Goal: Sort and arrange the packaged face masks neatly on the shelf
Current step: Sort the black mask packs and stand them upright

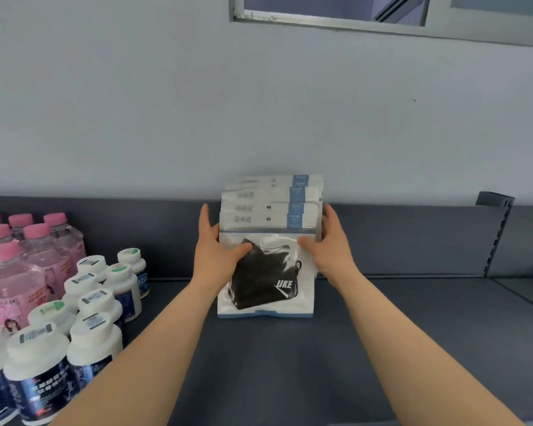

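Face mask packs (271,196) stand upright in a staggered stack at the middle of the back edge of the shelf (320,364), leaning on its dark back panel (413,238), and through the clear window of the front pack (268,221) we see a black mask (256,278) with white lettering. We find the left grip (216,256) grasping the stack's left side, thumb on the front pack and fingers along the edge behind, while the right grip (330,250) grasps the right side the same way. Toward the shelf's left edge, apart from the packs, we see white-capped jars (96,302) and pink-capped bottles (19,265).
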The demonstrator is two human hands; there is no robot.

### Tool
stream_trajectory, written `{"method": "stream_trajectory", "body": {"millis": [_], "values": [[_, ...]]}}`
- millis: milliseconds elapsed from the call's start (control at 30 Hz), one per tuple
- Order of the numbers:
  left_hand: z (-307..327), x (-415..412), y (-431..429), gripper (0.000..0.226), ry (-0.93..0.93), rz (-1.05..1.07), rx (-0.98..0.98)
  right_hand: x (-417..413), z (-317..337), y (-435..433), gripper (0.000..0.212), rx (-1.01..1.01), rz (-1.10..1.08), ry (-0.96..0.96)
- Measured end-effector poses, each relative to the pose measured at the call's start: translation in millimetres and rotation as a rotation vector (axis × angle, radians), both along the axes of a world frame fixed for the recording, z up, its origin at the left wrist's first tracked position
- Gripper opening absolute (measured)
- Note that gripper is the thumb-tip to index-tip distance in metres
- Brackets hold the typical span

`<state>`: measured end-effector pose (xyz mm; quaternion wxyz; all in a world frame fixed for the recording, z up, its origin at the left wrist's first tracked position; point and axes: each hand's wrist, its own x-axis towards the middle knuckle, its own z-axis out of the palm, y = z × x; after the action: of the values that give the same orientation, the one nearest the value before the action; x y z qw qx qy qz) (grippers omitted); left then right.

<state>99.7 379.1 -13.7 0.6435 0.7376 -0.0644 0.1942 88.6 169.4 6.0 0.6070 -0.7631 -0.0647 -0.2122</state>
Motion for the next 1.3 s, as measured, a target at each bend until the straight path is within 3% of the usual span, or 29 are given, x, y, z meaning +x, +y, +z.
{"method": "stream_trajectory", "body": {"millis": [300, 500, 800, 967, 1300], "values": [[-25.8, 3.5, 13.5, 0.127, 0.138, -0.010, -0.035, 8.7, -29.8, -6.0, 0.102, 0.025, -0.037, 0.152], [-32.7, -5.9, 19.0, 0.134, 0.180, 0.015, 0.059, -0.4, -38.7, 4.5, 0.123, 0.013, -0.085, 0.201], [-30.1, -18.9, 20.6, 0.130, 0.186, 0.043, 0.022, -9.3, -45.5, 9.3, 0.125, 0.000, -0.108, 0.219], [-30.2, -26.1, 19.5, 0.117, 0.165, 0.082, 0.003, -18.7, -46.6, 4.3, 0.122, 0.019, -0.138, 0.228], [-32.7, -49.5, 12.7, 0.060, 0.020, 0.169, 0.030, -52.4, -56.8, -5.5, 0.110, 0.025, -0.209, 0.221]]}}
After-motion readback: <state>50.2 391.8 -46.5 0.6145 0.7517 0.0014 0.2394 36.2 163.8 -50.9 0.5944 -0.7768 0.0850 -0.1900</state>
